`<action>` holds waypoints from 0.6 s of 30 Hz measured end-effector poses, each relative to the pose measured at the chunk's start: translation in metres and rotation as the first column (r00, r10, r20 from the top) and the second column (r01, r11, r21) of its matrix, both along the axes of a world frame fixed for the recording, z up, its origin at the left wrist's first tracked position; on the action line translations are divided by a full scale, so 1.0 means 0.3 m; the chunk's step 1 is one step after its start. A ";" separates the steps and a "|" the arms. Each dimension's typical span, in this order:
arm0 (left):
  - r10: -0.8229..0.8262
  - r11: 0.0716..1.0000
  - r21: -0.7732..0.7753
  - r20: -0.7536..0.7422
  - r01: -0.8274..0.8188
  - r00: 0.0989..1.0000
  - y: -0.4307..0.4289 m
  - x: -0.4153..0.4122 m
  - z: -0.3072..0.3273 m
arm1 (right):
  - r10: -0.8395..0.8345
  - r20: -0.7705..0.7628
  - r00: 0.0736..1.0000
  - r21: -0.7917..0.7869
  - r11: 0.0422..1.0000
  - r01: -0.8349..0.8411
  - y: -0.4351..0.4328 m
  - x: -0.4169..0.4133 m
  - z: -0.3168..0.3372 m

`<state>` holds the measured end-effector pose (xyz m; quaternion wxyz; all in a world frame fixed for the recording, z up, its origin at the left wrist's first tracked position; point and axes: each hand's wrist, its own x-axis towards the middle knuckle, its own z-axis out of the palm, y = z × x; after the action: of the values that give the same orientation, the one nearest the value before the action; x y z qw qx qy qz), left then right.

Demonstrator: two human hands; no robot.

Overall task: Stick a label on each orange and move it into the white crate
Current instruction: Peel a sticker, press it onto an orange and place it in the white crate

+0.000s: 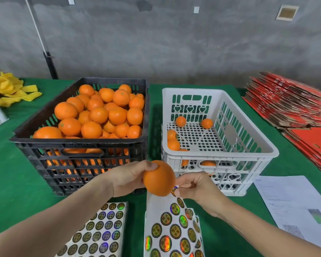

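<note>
My left hand (127,178) grips an orange (159,178) in front of the two crates. My right hand (196,188) pinches a round holographic label (174,190) against the orange's lower right side. A curled label sheet (174,230) lies under my hands, and a flat sheet (98,232) lies to its left. The black crate (82,141) on the left is heaped with oranges (100,114). The white crate (219,154) on the right holds several oranges (173,144) along its left and far sides.
Green cloth (9,173) covers the table. Yellow bands (9,89) lie at the far left. Stacks of flat red cartons (293,106) fill the right side. A printed white paper (296,206) lies at the front right. A grey wall stands behind.
</note>
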<state>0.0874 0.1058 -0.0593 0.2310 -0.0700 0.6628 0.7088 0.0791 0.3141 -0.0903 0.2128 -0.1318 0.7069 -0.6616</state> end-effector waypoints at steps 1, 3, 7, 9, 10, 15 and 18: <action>0.014 0.999 0.039 0.030 -0.015 0.999 0.007 -0.001 0.004 | -0.013 -0.013 1.000 0.010 1.000 0.014 0.000 0.001 -0.002; 0.038 0.989 0.137 0.069 -0.048 0.997 0.018 -0.003 0.015 | -0.020 -0.046 0.999 0.021 1.000 0.021 -0.003 0.007 -0.002; 0.028 0.993 0.112 0.142 -0.044 0.990 0.008 -0.015 0.004 | -0.039 -0.215 0.976 0.006 0.999 0.041 -0.004 0.030 0.003; 0.043 0.991 0.111 0.246 -0.073 0.968 -0.007 -0.020 -0.011 | -0.071 -0.320 0.945 -0.008 0.997 0.072 0.000 0.042 0.006; 0.048 0.989 0.122 0.274 -0.085 0.960 -0.013 -0.024 -0.017 | -0.082 -0.358 0.930 -0.011 0.996 0.084 0.003 0.047 0.011; 0.026 0.992 0.115 0.229 -0.054 0.973 -0.020 -0.017 -0.021 | -0.225 -0.221 0.949 -0.222 0.959 0.176 0.007 0.033 0.081; -0.066 0.996 0.062 0.115 0.059 0.991 -0.015 -0.006 -0.013 | -0.177 -0.121 0.977 -0.212 0.966 0.149 -0.012 0.014 0.133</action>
<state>0.0855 0.1013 -0.0631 0.2935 -0.0839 0.6291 0.7149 0.0832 0.3104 -0.0506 0.0935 -0.1397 0.6577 -0.7342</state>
